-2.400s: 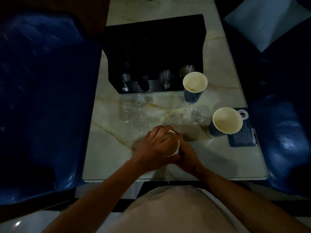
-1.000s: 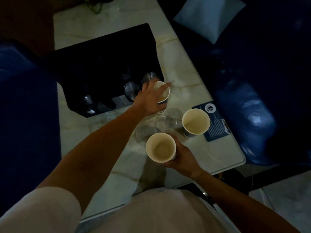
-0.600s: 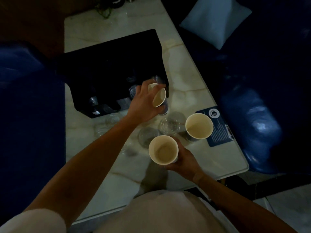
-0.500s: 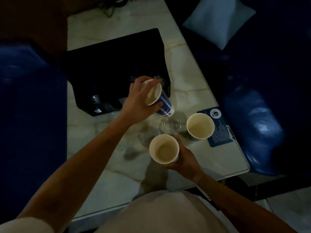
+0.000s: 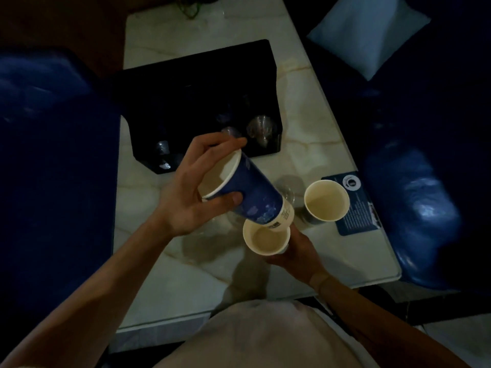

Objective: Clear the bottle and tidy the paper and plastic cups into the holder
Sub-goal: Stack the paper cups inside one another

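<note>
My left hand grips a blue paper cup near its rim, tilted so its base points down at a second paper cup. My right hand holds that second cup upright from below. The tilted cup's base touches or hovers at the upright cup's rim. A third paper cup stands on the table to the right. A clear plastic cup shows behind the tilted cup. The black holder sits further back, with clear cups in its front slots.
The marble table carries a dark blue card by its right edge. Blue seats flank the table on both sides, and a pale cushion lies at the upper right. More clear cups are hidden under my left hand.
My left hand picked up the paper cup by the holder, tilted it, and brought it toward the cup in my right hand. My right hand has stayed nearly still.
</note>
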